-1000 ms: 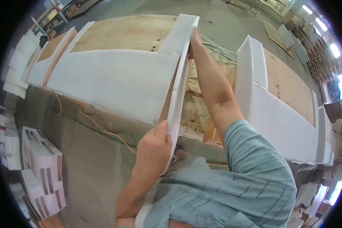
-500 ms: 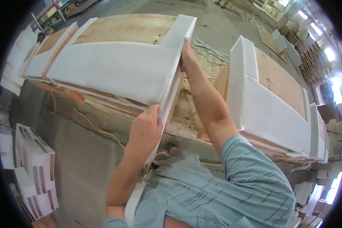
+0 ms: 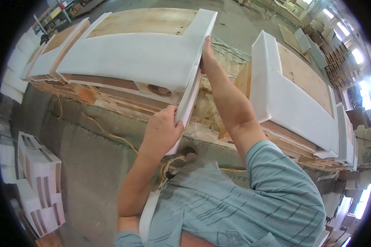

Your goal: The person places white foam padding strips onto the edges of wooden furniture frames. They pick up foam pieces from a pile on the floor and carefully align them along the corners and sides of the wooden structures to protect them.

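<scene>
A long wooden furniture frame with a white foam sheet (image 3: 127, 51) over its top stands before me on the left. My left hand (image 3: 163, 131) is closed, its fingers and thumb pinching the sheet's narrow white edge strip at the frame's near right corner. Farther along that side, my right hand (image 3: 209, 57) lies against the strip, fingers stretched out along it and partly hidden. The strip runs between both hands and hangs past the corner. Below the sheet's front edge, bare wood with an oval cutout (image 3: 160, 90) shows.
Another foam-covered frame (image 3: 294, 101) stands to the right, across a gap with a crumpled plastic sheet (image 3: 228, 57). Smaller covered frames (image 3: 57, 51) adjoin at far left. A yellowish hose (image 3: 107, 131) runs over the floor. White-padded frames (image 3: 39, 181) are stacked lower left.
The view has shifted slightly. The foam's front edge now sits higher, showing more bare wood and the oval cutout. Both hands stay on the edge strip.
</scene>
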The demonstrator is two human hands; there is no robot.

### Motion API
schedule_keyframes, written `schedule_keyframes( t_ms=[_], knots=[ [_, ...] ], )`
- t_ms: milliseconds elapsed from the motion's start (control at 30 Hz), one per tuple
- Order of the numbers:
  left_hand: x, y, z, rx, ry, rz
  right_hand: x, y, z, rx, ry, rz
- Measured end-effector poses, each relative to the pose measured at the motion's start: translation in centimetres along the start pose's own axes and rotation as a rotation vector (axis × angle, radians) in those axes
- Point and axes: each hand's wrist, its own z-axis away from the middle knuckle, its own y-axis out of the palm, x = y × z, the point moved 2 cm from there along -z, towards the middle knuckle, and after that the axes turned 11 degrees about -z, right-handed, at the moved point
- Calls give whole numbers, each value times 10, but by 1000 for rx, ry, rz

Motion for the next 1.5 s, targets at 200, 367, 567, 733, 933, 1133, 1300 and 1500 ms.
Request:
schedule_keyframes(
  t_ms=[200,367,567,733,933,1133,1300,1500],
  knots=[
    [-22,1,20,22,113,27,-6,-9,1,-7,104,13],
    [-17,5,24,30,84,-24,-8,-10,3,-125,214,198],
    [9,-5,38,-16,-31,-49,-27,1,20,-75,12,88],
    [9,-9,43,-54,28,-29,-26,4,54,-192,105,199],
    [15,-12,47,-101,49,36,-33,8,68,-233,156,217],
    [16,-10,53,-66,76,-14,-34,6,79,-152,224,187],
    [38,-9,84,-39,-77,103,-44,20,113,-137,194,171],
    [62,5,102,-120,-153,360,-47,13,117,-308,237,141]
  ],
)
